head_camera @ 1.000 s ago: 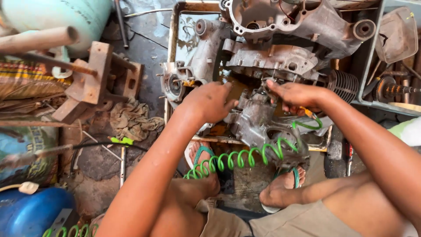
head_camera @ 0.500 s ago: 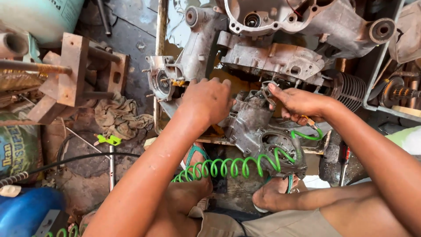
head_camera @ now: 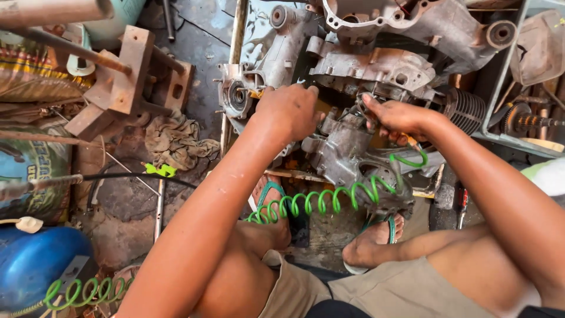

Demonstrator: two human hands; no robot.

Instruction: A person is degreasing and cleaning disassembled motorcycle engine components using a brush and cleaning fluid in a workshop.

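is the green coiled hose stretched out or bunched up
Stretched out. The green coiled hose runs with open, spaced loops from near the person's knee up to the right hand, which rests on the engine case.

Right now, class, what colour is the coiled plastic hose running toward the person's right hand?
Bright green: the coiled plastic hose, clearest in the head view.

Soft, even daylight, shadows faint; sharp mid-frame (slight wide-angle bending and softness toward the edges), no glare.
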